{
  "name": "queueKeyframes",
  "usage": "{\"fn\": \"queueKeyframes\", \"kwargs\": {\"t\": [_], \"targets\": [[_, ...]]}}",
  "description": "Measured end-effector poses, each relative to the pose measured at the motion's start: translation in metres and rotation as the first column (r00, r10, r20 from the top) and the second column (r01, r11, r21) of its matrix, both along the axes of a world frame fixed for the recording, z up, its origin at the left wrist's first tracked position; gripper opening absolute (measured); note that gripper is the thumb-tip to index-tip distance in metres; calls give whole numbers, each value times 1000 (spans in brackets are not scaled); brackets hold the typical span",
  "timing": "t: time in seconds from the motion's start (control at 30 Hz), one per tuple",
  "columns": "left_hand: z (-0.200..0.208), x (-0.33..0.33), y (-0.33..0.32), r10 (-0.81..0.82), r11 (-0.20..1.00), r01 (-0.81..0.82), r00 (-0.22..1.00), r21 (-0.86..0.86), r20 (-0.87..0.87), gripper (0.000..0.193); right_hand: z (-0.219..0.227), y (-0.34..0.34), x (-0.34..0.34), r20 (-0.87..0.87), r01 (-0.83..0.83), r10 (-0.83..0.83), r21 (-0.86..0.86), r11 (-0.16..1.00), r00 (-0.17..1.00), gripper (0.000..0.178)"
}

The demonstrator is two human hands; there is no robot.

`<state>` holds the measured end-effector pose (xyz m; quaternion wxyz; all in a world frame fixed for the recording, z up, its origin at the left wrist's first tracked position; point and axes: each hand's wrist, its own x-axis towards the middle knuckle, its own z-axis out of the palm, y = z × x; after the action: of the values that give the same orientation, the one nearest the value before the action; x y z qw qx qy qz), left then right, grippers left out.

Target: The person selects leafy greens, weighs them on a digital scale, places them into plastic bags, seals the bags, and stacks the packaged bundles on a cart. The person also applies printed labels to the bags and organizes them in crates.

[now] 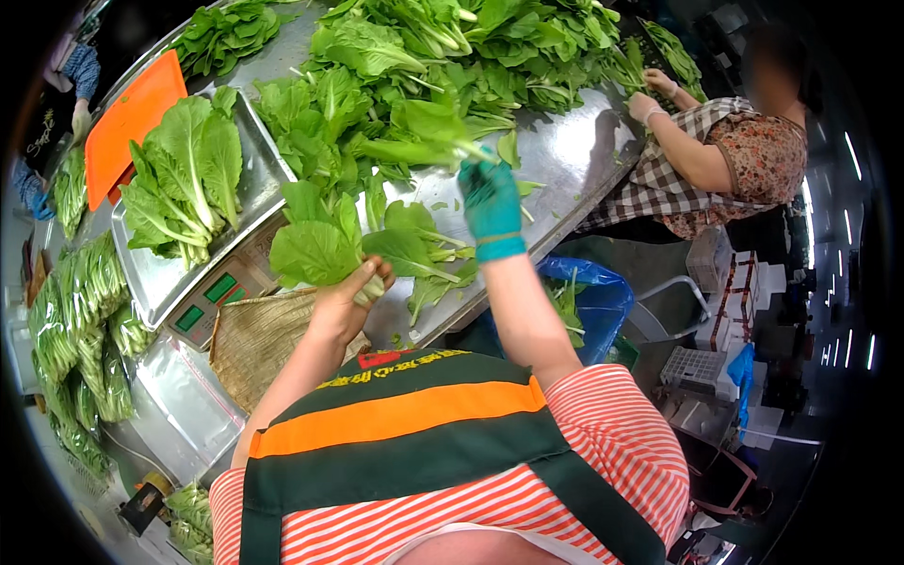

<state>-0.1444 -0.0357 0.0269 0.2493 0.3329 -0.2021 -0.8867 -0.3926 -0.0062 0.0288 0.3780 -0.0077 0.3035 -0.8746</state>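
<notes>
My bare left hand [347,299] is closed around the pale stems of a small bunch of leafy greens [315,250], its leaves pointing away from me. To the right, my right hand [492,202] wears a teal glove. Its fingers pinch the stem end of a single leafy green [424,137], which is a little smeared by motion above the metal table [574,122]. Loose leaves [419,245] lie on the table between my two hands. Beyond them a large heap of the same greens [377,56] covers much of the tabletop.
At left, a metal tray [149,299] with greens [188,174] sits on a scale [202,306], near an orange board [132,122]. Bagged greens [80,320] pile up beyond. A blue-lined bin [603,301] stands off the table's right edge. Co-workers are at right [725,165] and far left [80,71].
</notes>
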Motion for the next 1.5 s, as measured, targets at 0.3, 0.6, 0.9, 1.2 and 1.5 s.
{"fn": "queueKeyframes", "kwargs": {"t": [0.3, 0.6, 0.9, 1.2, 1.5], "targets": [[-12, -4, -11, 104, 994, -103, 994, 40, -38, 36, 15, 37, 98, -935, -6, 352, 352, 936, -38, 20], [2, -9, -3, 51, 874, 52, 979, -483, 197, 28, 14, 33, 95, -723, -112, 690, 684, 721, 27, 11], [9, 2, -13, 244, 58, 366, 897, -929, 369, 36, -81, -20, -44, -854, 695, 509, 428, 578, 104, 20], [6, 11, -20, 71, 980, -89, 992, -178, -103, 17, -30, -4, -23, -71, -461, 531, 408, 788, 844, 26], [8, -19, -15, 58, 936, -54, 998, -348, 2, 33, 18, 25, 77, -165, -651, 855, 582, 487, 492, 21]]}}
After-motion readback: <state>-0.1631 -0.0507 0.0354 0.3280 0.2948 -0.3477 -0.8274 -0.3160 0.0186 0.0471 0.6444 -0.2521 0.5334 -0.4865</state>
